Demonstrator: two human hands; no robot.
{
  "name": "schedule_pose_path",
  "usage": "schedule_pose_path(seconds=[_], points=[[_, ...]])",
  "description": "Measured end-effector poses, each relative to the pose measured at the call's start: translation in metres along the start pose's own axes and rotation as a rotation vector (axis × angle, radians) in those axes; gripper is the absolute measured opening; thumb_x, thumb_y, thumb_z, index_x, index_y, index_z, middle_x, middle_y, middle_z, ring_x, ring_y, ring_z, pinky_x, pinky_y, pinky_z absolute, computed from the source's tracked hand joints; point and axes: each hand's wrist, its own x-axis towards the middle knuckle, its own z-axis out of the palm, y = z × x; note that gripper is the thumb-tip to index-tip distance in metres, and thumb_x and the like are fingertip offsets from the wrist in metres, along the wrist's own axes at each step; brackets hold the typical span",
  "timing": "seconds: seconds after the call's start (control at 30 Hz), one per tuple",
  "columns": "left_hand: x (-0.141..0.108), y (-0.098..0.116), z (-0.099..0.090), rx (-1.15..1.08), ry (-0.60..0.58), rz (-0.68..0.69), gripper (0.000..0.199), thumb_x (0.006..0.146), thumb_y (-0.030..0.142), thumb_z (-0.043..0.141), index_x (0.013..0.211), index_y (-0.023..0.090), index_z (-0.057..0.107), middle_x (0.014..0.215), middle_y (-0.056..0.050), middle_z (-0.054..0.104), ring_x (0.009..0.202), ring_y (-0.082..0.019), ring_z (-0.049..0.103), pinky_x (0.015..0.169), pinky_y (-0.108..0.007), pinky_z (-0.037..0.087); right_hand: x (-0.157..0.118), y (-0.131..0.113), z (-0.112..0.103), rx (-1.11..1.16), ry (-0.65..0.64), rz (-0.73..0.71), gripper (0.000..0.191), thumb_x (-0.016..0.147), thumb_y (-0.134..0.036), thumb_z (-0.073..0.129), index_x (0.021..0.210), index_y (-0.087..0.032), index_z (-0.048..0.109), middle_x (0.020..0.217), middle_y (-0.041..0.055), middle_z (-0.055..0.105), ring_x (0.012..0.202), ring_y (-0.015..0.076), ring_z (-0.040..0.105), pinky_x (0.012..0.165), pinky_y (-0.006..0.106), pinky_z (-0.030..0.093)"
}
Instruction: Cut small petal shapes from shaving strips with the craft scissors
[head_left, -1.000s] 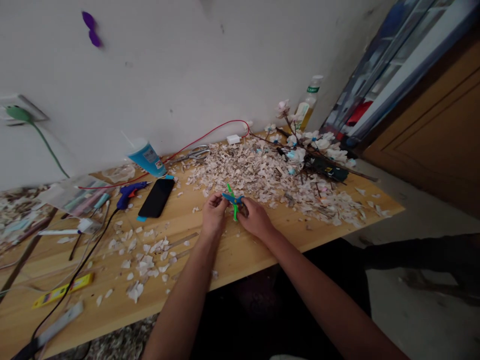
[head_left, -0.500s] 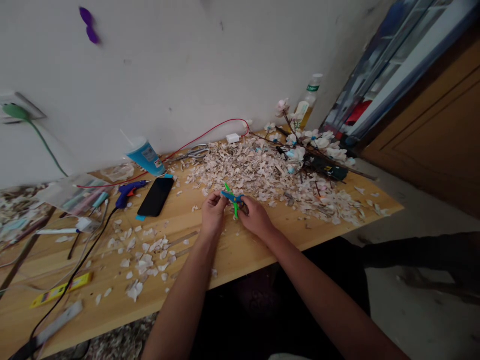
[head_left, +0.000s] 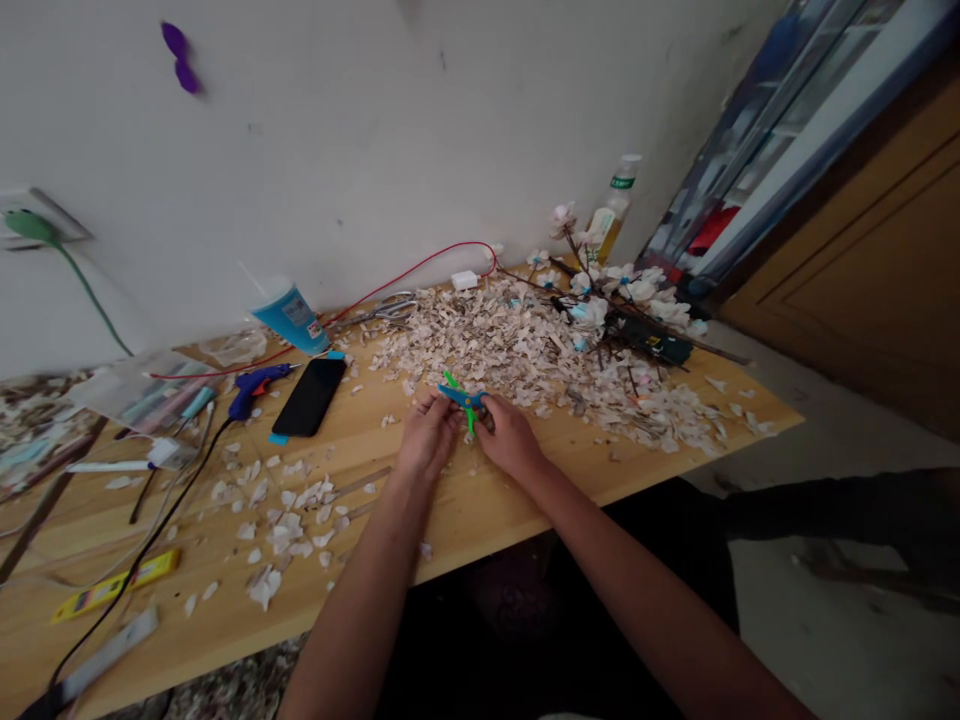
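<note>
Blue and green scissors (head_left: 470,400) are in my right hand (head_left: 511,436), its fingers closed round the handles and the blades spread apart. Close to the blades, my left hand (head_left: 427,434) has its fingers pinched together; whatever it holds is too small and hidden to name. Just beyond both hands lies a large heap of pale, dry petal-like scraps (head_left: 487,330). More loose white petal-like pieces (head_left: 289,530) are scattered on the wooden table (head_left: 480,510) left of my left forearm.
To the left are a black phone (head_left: 309,397), a blue glue gun (head_left: 251,390) with its cord, a blue cup (head_left: 292,318) and a yellow box (head_left: 116,585). Flowering branches (head_left: 622,290) and a bottle (head_left: 613,210) stand at the back right. A red cable (head_left: 405,272) runs along the wall.
My left hand has shifted slightly down and rolled, so its fingers sit lower beside the scissors. The scissors have moved a little left. The whole view has shifted slightly.
</note>
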Motion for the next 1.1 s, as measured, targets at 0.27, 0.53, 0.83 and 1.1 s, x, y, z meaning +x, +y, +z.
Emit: schedule_pose_path(seconds=[0.27, 0.53, 0.83, 1.1], points=[[0.004, 0.004, -0.007, 0.327, 0.056, 0.228, 0.022, 0.070, 0.035, 0.083, 0.078, 0.018, 0.072, 0.071, 0.000, 0.068, 0.064, -0.011, 0.060, 0.067, -0.023, 0.049, 0.001, -0.003, -0.002, -0.014, -0.025, 0.005, 0.016, 0.083, -0.017, 0.056, 0.099, -0.020, 0.057, 0.094, 0.0075, 0.064, 0.089, 0.0225, 0.058, 0.080, 0.034, 0.045], [0.003, 0.014, -0.009, 0.520, 0.048, 0.296, 0.017, 0.073, 0.031, 0.080, 0.081, 0.018, 0.073, 0.072, -0.001, 0.068, 0.066, -0.012, 0.060, 0.066, -0.023, 0.047, 0.001, -0.004, -0.003, -0.053, -0.031, 0.008, 0.013, 0.084, -0.017, 0.055, 0.097, -0.020, 0.055, 0.094, 0.0078, 0.064, 0.089, 0.0229, 0.059, 0.080, 0.034, 0.045], [0.004, -0.005, -0.003, 0.156, 0.082, 0.162, 0.031, 0.067, 0.040, 0.085, 0.080, 0.018, 0.067, 0.073, 0.000, 0.068, 0.063, -0.011, 0.061, 0.067, -0.024, 0.051, 0.001, -0.004, -0.001, -0.072, -0.021, 0.004, 0.015, 0.084, -0.016, 0.055, 0.098, -0.020, 0.055, 0.094, 0.0088, 0.064, 0.089, 0.0238, 0.058, 0.080, 0.035, 0.045], [0.008, 0.014, -0.017, 0.490, 0.031, 0.272, 0.019, 0.074, 0.035, 0.079, 0.081, 0.018, 0.073, 0.068, -0.001, 0.068, 0.062, -0.013, 0.061, 0.063, -0.024, 0.048, 0.002, -0.005, -0.002, -0.090, -0.045, 0.015, 0.014, 0.083, -0.015, 0.056, 0.097, -0.020, 0.056, 0.093, 0.0084, 0.065, 0.088, 0.0236, 0.059, 0.079, 0.035, 0.044]])
